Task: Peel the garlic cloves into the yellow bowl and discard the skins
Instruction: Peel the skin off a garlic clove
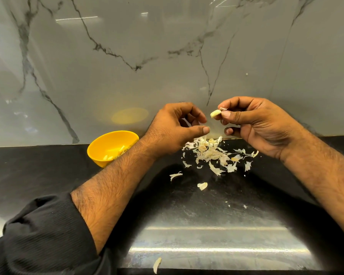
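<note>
The right hand (256, 124) is raised above the black countertop (48, 175), pinching a peeled garlic clove (215, 113) between thumb and forefinger, with a small scrap of skin showing at the clove's upper end; the remaining fingers are curled beneath. The left hand (175, 128) is held just beside it, to the left of the clove and apart from it, fingers loosely curled with thumb and forefinger close together; whether anything is held between them cannot be told. Directly below both hands a pile of garlic skins (213, 153) lies on the countertop close to the foot of the marble backsplash (127, 56), with loose flakes spread toward the near side and to the right. One separate skin piece (202, 185) lies nearer the viewer, and another skin piece (157, 265) lies close to the counter's front edge. The yellow bowl (99, 151) stands on the countertop to the left of the pile, near the backsplash joint, partly hidden by the left forearm; pale peeled cloves (107, 157) are visible inside. The counter surface between the scattered flakes and the front edge is bare apart from small crumbs, and bare counter also extends left of the bowl. A dark sleeve (44, 235) covers the left upper forearm at lower left.
</note>
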{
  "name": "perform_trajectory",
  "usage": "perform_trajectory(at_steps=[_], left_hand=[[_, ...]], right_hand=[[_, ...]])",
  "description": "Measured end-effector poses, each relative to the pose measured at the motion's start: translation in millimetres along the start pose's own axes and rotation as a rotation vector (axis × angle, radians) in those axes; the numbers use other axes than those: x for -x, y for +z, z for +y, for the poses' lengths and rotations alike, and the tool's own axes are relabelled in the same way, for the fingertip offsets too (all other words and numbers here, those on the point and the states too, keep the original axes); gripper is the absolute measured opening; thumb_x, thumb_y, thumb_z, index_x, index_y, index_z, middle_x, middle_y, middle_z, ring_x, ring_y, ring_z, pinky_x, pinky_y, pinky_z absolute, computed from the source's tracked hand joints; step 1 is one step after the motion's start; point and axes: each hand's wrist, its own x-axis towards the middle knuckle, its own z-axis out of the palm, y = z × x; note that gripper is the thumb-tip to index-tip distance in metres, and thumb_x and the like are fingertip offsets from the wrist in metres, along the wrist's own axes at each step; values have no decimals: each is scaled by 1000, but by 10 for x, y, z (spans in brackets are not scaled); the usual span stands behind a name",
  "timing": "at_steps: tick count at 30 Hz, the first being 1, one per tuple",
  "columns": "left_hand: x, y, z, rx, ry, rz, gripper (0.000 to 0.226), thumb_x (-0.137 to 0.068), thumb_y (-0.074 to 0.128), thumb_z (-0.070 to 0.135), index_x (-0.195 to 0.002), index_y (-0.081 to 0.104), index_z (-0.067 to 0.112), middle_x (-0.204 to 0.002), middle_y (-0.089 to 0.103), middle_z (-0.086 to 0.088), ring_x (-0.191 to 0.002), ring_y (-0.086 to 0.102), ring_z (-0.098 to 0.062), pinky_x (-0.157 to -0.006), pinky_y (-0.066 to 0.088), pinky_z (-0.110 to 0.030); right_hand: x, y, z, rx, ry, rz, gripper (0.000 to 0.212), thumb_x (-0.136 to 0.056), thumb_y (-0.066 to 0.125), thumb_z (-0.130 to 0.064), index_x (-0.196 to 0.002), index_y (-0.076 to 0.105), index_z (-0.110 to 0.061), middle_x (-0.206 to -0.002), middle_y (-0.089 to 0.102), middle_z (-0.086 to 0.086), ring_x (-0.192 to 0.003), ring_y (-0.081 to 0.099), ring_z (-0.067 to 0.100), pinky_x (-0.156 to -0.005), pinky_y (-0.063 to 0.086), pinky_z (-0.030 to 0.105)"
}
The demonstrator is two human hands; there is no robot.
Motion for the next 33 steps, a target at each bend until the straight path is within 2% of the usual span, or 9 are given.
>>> perform_trajectory(at_steps=[5, 14, 22, 29, 33], left_hand=[[1, -10, 37, 177, 39, 16, 15, -95, 79, 19, -106, 79, 10, -90, 77, -7, -70, 71, -20, -55, 57, -25], [7, -22, 16, 212, 34, -75, 14, -99, 73, 12, -108, 75, 2, -93, 76, -15, -72, 72, -21, -58, 60, -29], [5, 7, 22, 199, 27, -70, 16, -101, 71, 13, -112, 75, 3, -95, 76, -14, -71, 73, -22, -58, 61, -29], [8, 4, 18, 192, 29, -65, 12, -103, 66, 8, -111, 73, 1, -85, 74, -10, -67, 71, -18, -60, 62, -29], [20, 9, 32, 202, 25, -87, 12, -104, 64, 7, -110, 72, 0, -82, 72, -7, -65, 69, -16, -60, 60, -28]], right_hand=[[-9, 19, 12, 42, 8, 43, 19, -83, 73, -11, -102, 76, -9, -99, 75, 11, -93, 63, 22, -72, 49, 35], [-6, 42, 34, 110, 7, 67, 27, -81, 75, -14, -108, 78, -9, -101, 76, 10, -95, 63, 25, -72, 50, 33], [-5, 35, 30, 127, 25, 66, 22, -83, 73, -9, -105, 77, -8, -100, 77, 12, -91, 65, 23, -73, 52, 35], [-15, 41, 51, 171, 10, 63, 29, -79, 76, -14, -107, 77, -6, -101, 78, 15, -92, 65, 26, -73, 53, 34], [-11, 33, 44, 149, 32, 54, 23, -81, 73, -10, -103, 77, -6, -97, 77, 15, -92, 65, 27, -71, 53, 32]])
